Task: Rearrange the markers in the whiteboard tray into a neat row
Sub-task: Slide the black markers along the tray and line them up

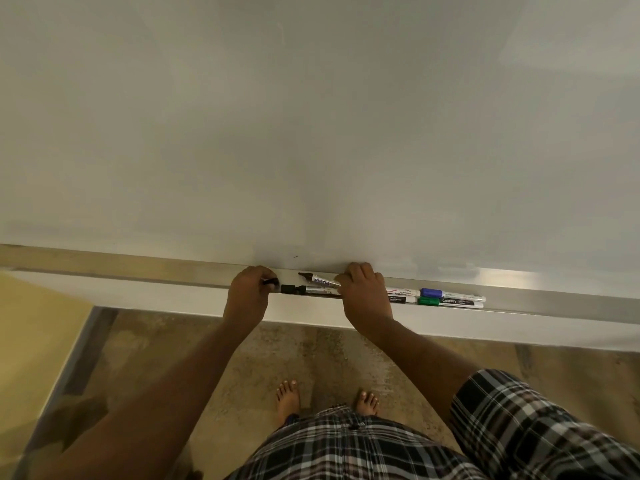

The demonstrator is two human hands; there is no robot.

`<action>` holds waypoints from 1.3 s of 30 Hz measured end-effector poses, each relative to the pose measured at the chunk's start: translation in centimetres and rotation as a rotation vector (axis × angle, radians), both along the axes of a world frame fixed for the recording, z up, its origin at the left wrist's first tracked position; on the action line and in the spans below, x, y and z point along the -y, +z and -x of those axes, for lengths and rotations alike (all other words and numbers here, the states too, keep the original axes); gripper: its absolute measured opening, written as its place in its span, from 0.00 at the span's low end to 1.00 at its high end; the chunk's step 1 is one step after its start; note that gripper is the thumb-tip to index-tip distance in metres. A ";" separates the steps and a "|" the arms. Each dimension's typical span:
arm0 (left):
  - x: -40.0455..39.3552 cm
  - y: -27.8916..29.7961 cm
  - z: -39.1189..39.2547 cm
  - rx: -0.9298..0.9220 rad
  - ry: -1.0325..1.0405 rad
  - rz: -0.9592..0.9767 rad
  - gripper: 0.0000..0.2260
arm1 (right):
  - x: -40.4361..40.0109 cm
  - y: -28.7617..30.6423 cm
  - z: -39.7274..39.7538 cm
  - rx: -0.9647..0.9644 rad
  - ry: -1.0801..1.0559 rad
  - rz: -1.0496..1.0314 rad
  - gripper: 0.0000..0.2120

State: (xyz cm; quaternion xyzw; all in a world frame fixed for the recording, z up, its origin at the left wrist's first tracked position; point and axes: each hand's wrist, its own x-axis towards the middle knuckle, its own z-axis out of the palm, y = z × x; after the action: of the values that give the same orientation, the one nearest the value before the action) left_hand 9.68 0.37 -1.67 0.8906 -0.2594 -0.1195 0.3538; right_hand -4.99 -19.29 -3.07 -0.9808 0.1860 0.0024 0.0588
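Several markers lie in the metal whiteboard tray [540, 299]. My left hand [250, 292] is closed around a black marker [272, 281] at the left end of the group. My right hand [362, 292] pinches the tail of a brown-capped marker [317, 278], which is tilted with its cap pointing left and back. A black-capped marker [301, 289] lies flat between my hands. To the right lie a blue-capped marker [450, 294], a green-capped marker [446, 302], and two white barrels [401, 295] partly hidden under my right hand.
The blank whiteboard [311, 133] fills the upper view. The tray runs on to the left [104, 268] and to the far right. Below are a speckled floor [311, 358], my bare feet and a yellow wall [31, 341] at left.
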 end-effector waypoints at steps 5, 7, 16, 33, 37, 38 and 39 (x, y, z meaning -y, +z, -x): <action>0.8 0.6 0.4 -0.041 -0.025 0.069 0.07 | -0.1 0.4 0.4 0.150 -0.048 -0.085 0.12; 1.1 0.8 0.7 -0.057 -0.052 0.106 0.08 | -0.1 0.7 0.7 0.167 -0.044 -0.098 0.12; 3.3 1.3 1.8 -0.025 -0.136 0.141 0.10 | 0.4 2.5 1.2 0.209 -0.003 -0.076 0.13; 4.7 3.4 2.0 -0.145 -0.213 0.181 0.10 | 1.6 3.3 2.3 0.304 -0.014 -0.457 0.09; 4.7 2.5 1.7 -0.142 -0.219 0.130 0.10 | 1.4 3.1 1.6 0.245 -0.002 -0.363 0.10; 4.7 2.1 1.7 -0.093 -0.199 0.099 0.11 | 1.2 2.8 1.2 0.230 -0.012 -0.327 0.10; 4.6 1.7 1.8 -0.032 -0.174 0.070 0.12 | 1.0 2.5 0.9 0.216 -0.027 -0.294 0.11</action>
State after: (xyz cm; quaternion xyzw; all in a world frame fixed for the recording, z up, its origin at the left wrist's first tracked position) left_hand 7.93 -4.18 0.02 0.8498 -0.3341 -0.1551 0.3770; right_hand -5.92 -20.29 -0.58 -0.9535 0.1896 -0.0766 0.2213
